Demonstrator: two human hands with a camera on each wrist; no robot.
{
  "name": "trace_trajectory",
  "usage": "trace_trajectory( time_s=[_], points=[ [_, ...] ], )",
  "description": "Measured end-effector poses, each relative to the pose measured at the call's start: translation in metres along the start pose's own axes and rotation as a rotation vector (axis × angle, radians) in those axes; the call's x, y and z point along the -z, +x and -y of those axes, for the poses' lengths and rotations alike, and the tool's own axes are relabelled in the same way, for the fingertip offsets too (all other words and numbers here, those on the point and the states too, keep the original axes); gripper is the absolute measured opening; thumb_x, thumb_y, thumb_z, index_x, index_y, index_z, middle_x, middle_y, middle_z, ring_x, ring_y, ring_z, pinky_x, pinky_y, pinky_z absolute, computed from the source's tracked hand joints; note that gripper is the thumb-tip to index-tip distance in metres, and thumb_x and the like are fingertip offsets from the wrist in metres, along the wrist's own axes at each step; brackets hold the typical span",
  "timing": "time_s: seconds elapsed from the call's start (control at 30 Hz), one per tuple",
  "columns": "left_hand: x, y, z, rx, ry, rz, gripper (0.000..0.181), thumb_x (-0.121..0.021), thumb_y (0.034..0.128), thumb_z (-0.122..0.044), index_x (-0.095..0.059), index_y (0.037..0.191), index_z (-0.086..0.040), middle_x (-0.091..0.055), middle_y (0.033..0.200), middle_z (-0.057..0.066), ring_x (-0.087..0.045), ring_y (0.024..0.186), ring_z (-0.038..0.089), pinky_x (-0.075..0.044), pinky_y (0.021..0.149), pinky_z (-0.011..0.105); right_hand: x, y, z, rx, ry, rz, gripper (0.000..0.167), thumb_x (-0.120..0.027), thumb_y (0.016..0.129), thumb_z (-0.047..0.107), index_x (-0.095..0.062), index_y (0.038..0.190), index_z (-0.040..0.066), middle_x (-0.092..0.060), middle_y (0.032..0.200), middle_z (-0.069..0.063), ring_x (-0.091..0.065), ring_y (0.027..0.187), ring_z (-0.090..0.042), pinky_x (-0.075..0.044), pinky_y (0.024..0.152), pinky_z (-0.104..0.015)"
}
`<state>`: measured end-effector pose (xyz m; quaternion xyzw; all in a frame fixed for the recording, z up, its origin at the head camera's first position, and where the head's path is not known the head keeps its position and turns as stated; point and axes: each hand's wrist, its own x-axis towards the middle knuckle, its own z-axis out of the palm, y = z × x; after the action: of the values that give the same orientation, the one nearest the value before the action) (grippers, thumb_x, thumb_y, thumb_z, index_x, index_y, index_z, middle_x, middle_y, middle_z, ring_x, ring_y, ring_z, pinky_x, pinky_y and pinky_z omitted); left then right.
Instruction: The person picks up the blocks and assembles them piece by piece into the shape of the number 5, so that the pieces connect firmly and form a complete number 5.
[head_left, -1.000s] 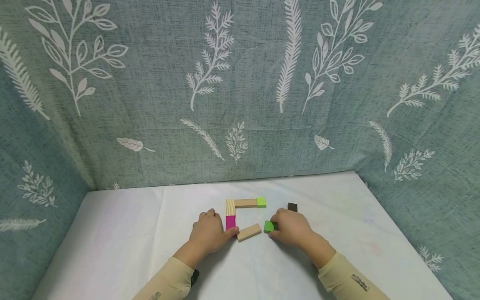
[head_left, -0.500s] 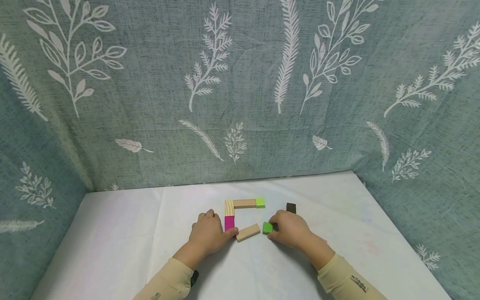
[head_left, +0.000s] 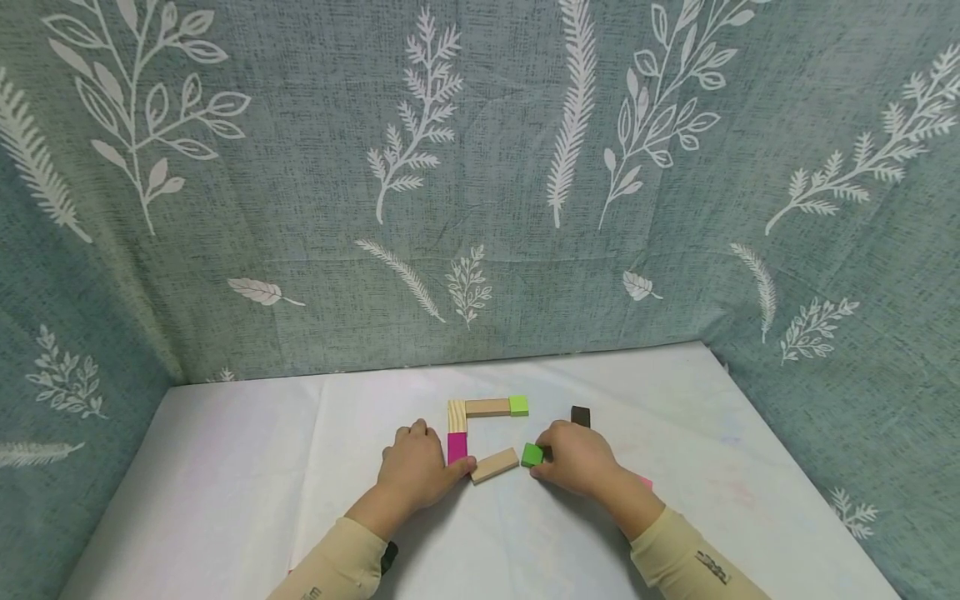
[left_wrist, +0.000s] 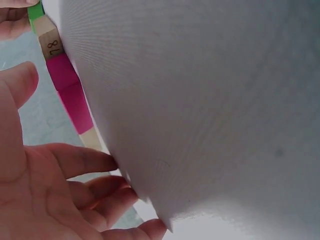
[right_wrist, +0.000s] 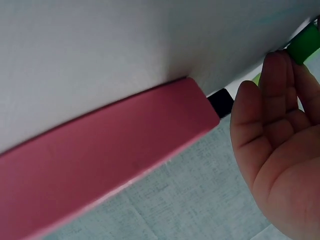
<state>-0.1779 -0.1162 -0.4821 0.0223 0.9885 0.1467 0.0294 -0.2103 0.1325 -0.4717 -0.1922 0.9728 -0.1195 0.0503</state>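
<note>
In the head view my left hand (head_left: 416, 471) rests on the table, its thumb at the lower end of a magenta block (head_left: 457, 448) beside a slanted wooden plank (head_left: 495, 465). The left wrist view shows the fingers of that hand (left_wrist: 55, 185) loosely bent, holding nothing, near the magenta block (left_wrist: 75, 107). My right hand (head_left: 581, 458) pinches a green block (head_left: 532, 455) close to the plank's right end. In the right wrist view, fingertips of the right hand (right_wrist: 285, 135) touch the green block (right_wrist: 304, 44); its far side is cut off.
Behind, a striped wooden block (head_left: 457, 415), a plank (head_left: 487, 408) and a light green block (head_left: 519, 406) form a corner. A black block (head_left: 581, 416) stands behind my right hand; a pink block (head_left: 647, 482) is partly hidden by that forearm. Patterned cloth (head_left: 322, 325) hangs behind.
The green block in my right hand has shifted slightly left, nearer the slanted plank. More of the pink block shows beside the right forearm. My left hand has stayed nearly still.
</note>
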Motion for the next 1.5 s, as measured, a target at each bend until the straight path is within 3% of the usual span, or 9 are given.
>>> trace_trajectory(
  time_s=[0.43, 0.57, 0.67, 0.77, 0.9, 1.03, 1.23, 1.37, 1.5],
  points=[
    [-0.001, -0.002, -0.005, -0.02, 0.011, -0.003, 0.094, -0.067, 0.0866, -0.065, -0.057, 0.126, 0.02, -0.053, 0.14, 0.033, -0.052, 0.126, 0.046, -0.049, 0.092, 0.066, -0.005, -0.004, 0.002, -0.031, 0.004, -0.013, 0.024, -0.087, 0.076, 0.039, -0.073, 0.08, 0.019, -0.056, 0.075, 0.009, -0.046, 0.064, -0.007, -0.039, 0.055, -0.028],
    [-0.001, -0.003, -0.006, -0.017, 0.013, 0.001, 0.094, -0.066, 0.0869, -0.065, -0.057, 0.127, 0.02, -0.052, 0.14, 0.033, -0.052, 0.126, 0.046, -0.049, 0.093, 0.066, -0.004, -0.005, 0.0, -0.034, 0.01, -0.004, 0.033, -0.088, 0.073, 0.044, -0.063, 0.067, 0.023, -0.047, 0.066, 0.01, -0.041, 0.06, -0.008, -0.032, 0.052, -0.027],
    [0.0, -0.003, -0.006, -0.016, 0.021, 0.005, 0.094, -0.066, 0.0869, -0.065, -0.057, 0.127, 0.019, -0.053, 0.14, 0.032, -0.052, 0.126, 0.046, -0.049, 0.093, 0.065, 0.001, -0.008, -0.004, -0.047, 0.018, 0.023, 0.043, -0.088, 0.072, 0.049, -0.057, 0.062, 0.02, -0.039, 0.061, 0.008, -0.036, 0.057, -0.01, -0.027, 0.051, -0.029],
    [0.001, -0.002, -0.005, -0.014, 0.029, 0.008, 0.094, -0.066, 0.0868, -0.065, -0.056, 0.128, 0.019, -0.052, 0.14, 0.031, -0.052, 0.126, 0.045, -0.049, 0.092, 0.065, 0.011, -0.014, -0.011, -0.073, 0.038, 0.031, 0.039, -0.087, 0.073, 0.05, -0.072, 0.077, 0.014, -0.057, 0.068, 0.009, -0.052, 0.064, -0.009, -0.041, 0.054, -0.032],
    [0.003, -0.002, -0.003, -0.01, 0.046, 0.006, 0.095, -0.065, 0.087, -0.066, -0.056, 0.129, 0.019, -0.052, 0.141, 0.031, -0.052, 0.126, 0.045, -0.05, 0.091, 0.064, 0.027, -0.027, -0.033, -0.103, 0.141, 0.035, 0.048, -0.085, 0.078, 0.044, -0.077, 0.114, 0.013, -0.074, 0.098, 0.002, -0.067, 0.083, -0.011, -0.056, 0.074, -0.037],
    [0.002, -0.002, 0.0, -0.012, 0.058, 0.001, 0.095, -0.065, 0.0877, -0.066, -0.056, 0.129, 0.019, -0.052, 0.14, 0.032, -0.053, 0.125, 0.045, -0.051, 0.089, 0.064, 0.042, -0.039, -0.065, -0.139, 0.262, 0.016, 0.044, -0.082, 0.084, 0.035, -0.074, 0.119, 0.01, -0.072, 0.098, 0.0, -0.062, 0.078, -0.01, -0.051, 0.067, -0.032],
    [-0.002, -0.001, 0.002, -0.018, 0.058, -0.002, 0.095, -0.065, 0.0874, -0.066, -0.056, 0.129, 0.019, -0.052, 0.14, 0.033, -0.053, 0.125, 0.046, -0.051, 0.089, 0.064, 0.053, -0.055, -0.103, -0.229, 0.269, 0.061, 0.051, -0.082, 0.082, 0.038, -0.072, 0.122, 0.007, -0.07, 0.103, -0.004, -0.059, 0.083, -0.017, -0.052, 0.064, -0.031],
    [-0.004, 0.0, 0.0, -0.019, 0.055, -0.001, 0.095, -0.065, 0.0874, -0.066, -0.056, 0.129, 0.019, -0.051, 0.14, 0.033, -0.053, 0.125, 0.046, -0.051, 0.089, 0.065, 0.052, -0.058, -0.108, -0.221, 0.225, 0.107, 0.056, -0.084, 0.079, 0.038, -0.071, 0.124, 0.008, -0.071, 0.109, -0.006, -0.061, 0.086, -0.018, -0.055, 0.072, -0.036],
    [-0.004, 0.0, 0.0, -0.018, 0.057, 0.005, 0.096, -0.064, 0.0878, -0.066, -0.054, 0.13, 0.019, -0.051, 0.141, 0.033, -0.052, 0.126, 0.046, -0.05, 0.09, 0.065, 0.049, -0.047, -0.102, -0.155, 0.162, 0.076, 0.067, -0.086, 0.078, 0.04, -0.065, 0.133, 0.007, -0.068, 0.119, -0.01, -0.064, 0.097, -0.023, -0.057, 0.085, -0.045]
  ],
)
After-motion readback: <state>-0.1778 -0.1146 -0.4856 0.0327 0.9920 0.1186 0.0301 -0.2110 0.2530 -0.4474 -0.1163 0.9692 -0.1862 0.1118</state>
